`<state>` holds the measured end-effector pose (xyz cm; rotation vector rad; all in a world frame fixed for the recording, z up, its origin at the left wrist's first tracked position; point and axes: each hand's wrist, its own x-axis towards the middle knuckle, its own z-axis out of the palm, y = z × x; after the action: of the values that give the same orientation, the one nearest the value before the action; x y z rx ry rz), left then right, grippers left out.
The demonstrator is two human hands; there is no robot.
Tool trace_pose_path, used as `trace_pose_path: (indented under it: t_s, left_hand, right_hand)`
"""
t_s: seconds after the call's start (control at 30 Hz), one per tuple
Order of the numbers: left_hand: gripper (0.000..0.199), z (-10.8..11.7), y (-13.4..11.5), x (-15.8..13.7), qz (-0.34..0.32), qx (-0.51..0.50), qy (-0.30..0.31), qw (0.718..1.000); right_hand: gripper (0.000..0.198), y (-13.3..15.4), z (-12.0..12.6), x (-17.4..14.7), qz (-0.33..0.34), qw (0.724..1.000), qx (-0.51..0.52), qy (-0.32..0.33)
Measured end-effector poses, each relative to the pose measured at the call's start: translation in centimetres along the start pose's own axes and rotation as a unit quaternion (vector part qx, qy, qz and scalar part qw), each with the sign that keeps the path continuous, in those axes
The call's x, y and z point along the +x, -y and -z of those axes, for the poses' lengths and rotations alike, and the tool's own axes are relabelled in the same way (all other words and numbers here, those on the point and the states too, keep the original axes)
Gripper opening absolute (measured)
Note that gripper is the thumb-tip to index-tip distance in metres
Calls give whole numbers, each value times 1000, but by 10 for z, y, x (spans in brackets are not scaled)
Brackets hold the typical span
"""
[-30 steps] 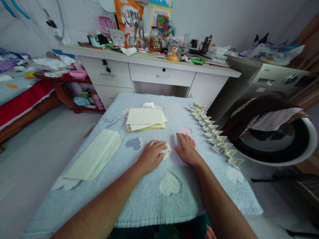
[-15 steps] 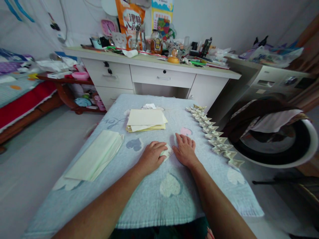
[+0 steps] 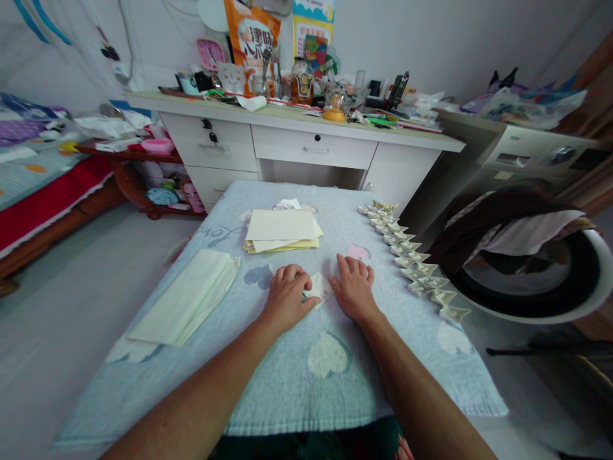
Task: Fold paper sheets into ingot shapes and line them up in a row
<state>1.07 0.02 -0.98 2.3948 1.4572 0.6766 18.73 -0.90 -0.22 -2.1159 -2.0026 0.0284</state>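
A small folded piece of pale paper [image 3: 318, 287] lies on the cloth-covered table between my hands. My left hand [image 3: 288, 297] is at its left side, fingers curled and the thumb and forefinger at its edge; part of the paper is hidden behind the fingers. My right hand [image 3: 355, 287] rests palm down on the cloth just right of the paper, fingers spread. Beyond the hands sits a stack of cream paper sheets [image 3: 283, 227]. To the left lies a pile of pale green folded sheets [image 3: 186, 297]. Along the right side runs a row of folded paper pieces [image 3: 409, 260] with pointed ends.
A light blue cloth [image 3: 272, 396] with heart patterns covers the table. A crumpled white tissue [image 3: 287, 204] lies behind the paper stack. Farther back stands a cluttered white desk [image 3: 313, 137]. At the right is a washing machine [image 3: 479, 166] with its round door open and clothes hanging out.
My left hand has shifted slightly left and its fingers have curled more, uncovering more of the folded paper. My right hand has barely moved. The view has shifted a little.
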Motion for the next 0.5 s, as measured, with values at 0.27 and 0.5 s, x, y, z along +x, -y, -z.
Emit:
trace_pose_path:
  t_s: [0.27, 0.5]
  left_hand:
    - [15, 4, 6, 2, -2, 5, 29, 1000]
    - [5, 11, 17, 6, 19, 4, 29, 999]
  right_hand:
    - [67, 3, -1, -6, 82, 996, 6, 15]
    - [29, 9, 9, -6, 117, 993, 26, 3]
